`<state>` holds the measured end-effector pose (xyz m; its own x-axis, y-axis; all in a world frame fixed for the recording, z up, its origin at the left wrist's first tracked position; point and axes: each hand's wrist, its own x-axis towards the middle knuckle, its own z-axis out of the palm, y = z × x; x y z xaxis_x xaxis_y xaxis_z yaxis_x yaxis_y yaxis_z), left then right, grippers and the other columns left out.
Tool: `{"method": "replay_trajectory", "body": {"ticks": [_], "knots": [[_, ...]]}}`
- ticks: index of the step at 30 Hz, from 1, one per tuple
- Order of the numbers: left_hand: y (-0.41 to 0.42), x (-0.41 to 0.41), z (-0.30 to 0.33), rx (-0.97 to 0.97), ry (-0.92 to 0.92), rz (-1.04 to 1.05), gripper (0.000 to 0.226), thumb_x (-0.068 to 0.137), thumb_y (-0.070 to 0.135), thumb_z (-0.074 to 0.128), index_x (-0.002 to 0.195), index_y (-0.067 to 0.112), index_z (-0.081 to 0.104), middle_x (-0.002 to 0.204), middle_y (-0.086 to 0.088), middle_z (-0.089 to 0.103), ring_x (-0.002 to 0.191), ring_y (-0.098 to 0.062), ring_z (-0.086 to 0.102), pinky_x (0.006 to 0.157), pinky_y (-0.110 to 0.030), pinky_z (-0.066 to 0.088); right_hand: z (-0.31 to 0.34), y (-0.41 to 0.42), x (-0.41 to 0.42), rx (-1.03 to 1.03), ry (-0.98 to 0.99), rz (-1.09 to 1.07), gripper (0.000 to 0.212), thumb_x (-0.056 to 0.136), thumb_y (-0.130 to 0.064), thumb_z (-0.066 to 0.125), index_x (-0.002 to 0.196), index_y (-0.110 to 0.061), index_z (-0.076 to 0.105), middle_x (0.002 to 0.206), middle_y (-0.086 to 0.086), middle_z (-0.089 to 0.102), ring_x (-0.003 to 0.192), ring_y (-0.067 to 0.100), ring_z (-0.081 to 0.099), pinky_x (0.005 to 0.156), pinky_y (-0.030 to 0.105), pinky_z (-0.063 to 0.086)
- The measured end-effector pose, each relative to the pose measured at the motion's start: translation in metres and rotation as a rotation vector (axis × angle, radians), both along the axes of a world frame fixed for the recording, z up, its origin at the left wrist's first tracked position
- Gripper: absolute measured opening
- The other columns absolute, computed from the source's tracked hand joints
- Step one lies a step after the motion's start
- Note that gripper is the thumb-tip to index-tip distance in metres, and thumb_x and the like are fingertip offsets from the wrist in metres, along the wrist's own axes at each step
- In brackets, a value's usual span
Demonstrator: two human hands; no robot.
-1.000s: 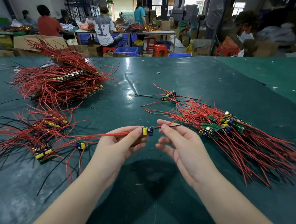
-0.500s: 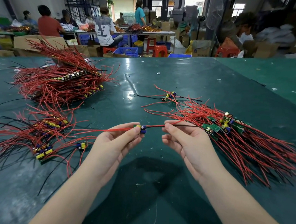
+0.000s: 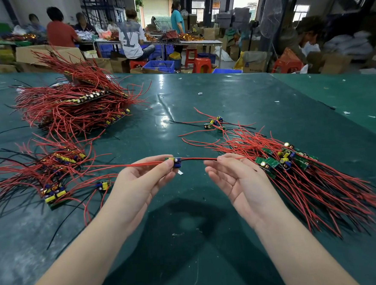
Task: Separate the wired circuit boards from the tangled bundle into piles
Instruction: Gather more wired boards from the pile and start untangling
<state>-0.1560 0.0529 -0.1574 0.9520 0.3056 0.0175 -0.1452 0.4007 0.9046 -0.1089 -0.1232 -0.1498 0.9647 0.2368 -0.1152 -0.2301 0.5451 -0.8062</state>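
My left hand (image 3: 141,185) pinches a small green circuit board (image 3: 175,162) with yellow and blue parts, held just above the green table. Its red and black wires (image 3: 197,159) stretch right to my right hand (image 3: 236,179), whose fingertips pinch them near their end. More red wires run left from the board. On the right lies a tangled bundle (image 3: 300,170) of boards with long red wires. On the left lies a pile (image 3: 51,174) of separated boards, with one single board (image 3: 103,185) beside it.
A big heap of red-wired boards (image 3: 75,108) sits far left on the green table (image 3: 189,242). A few loose boards (image 3: 214,123) lie at centre right. Beyond the far edge are people, cardboard boxes, red stools and blue crates.
My hands have drawn apart. The board moved left with my left hand, and the wires between my hands are stretched out longer.
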Motion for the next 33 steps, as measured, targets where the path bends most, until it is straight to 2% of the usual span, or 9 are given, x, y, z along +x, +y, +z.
{"method": "replay_trajectory", "body": {"ticks": [7,12,18,23,27,33], "knots": [[0.002,0.0,0.001,-0.007,-0.01,0.037,0.023,0.073,0.01,0.068,0.093,-0.001,0.07,0.087,-0.01,0.075,0.08,-0.013,0.071,0.071,-0.015,0.054,-0.002,-0.003,0.005,-0.075,0.023,-0.035,0.007,0.086,0.002,0.062,0.082,-0.003,0.063,0.074,0.015,0.072,0.063,0.021,0.071,0.054,0.021,0.055],[0.003,0.001,0.001,-0.018,-0.001,0.049,0.014,0.08,0.005,0.065,0.092,0.0,0.07,0.087,-0.01,0.075,0.08,-0.013,0.071,0.07,-0.015,0.054,0.002,-0.004,0.006,0.023,0.015,-0.027,0.007,0.086,0.003,0.061,0.082,-0.003,0.062,0.075,0.016,0.072,0.067,0.02,0.072,0.057,0.02,0.055],[0.004,0.001,0.001,-0.029,0.005,0.045,0.016,0.081,0.005,0.064,0.095,-0.001,0.069,0.088,-0.011,0.075,0.081,-0.014,0.072,0.07,-0.015,0.054,0.003,-0.005,0.007,0.082,0.018,-0.041,0.004,0.084,0.001,0.063,0.082,-0.001,0.064,0.077,0.016,0.072,0.07,0.02,0.073,0.059,0.019,0.056],[0.005,0.002,0.001,-0.036,0.003,0.049,0.02,0.076,0.009,0.067,0.093,-0.001,0.07,0.087,-0.01,0.075,0.08,-0.014,0.072,0.07,-0.015,0.054,0.001,-0.007,0.008,0.049,0.014,-0.088,0.004,0.08,0.004,0.067,0.082,0.001,0.065,0.073,0.01,0.072,0.069,0.018,0.072,0.06,0.019,0.056],[0.006,0.003,-0.001,-0.037,0.004,0.042,0.025,0.071,0.013,0.069,0.092,0.0,0.071,0.087,-0.009,0.075,0.08,-0.014,0.072,0.07,-0.015,0.054,0.002,-0.009,0.009,0.005,0.023,-0.081,0.007,0.076,0.001,0.069,0.083,0.001,0.067,0.074,0.012,0.072,0.067,0.017,0.071,0.058,0.018,0.055],[0.008,0.005,-0.002,-0.059,0.027,0.024,0.023,0.072,0.012,0.068,0.091,0.0,0.071,0.087,-0.009,0.075,0.08,-0.013,0.072,0.07,-0.015,0.054,0.012,-0.012,0.008,0.11,0.15,0.047,0.003,0.061,-0.003,0.071,0.061,-0.003,0.074,0.069,0.01,0.071,0.062,0.015,0.071,0.051,0.016,0.053]]}}
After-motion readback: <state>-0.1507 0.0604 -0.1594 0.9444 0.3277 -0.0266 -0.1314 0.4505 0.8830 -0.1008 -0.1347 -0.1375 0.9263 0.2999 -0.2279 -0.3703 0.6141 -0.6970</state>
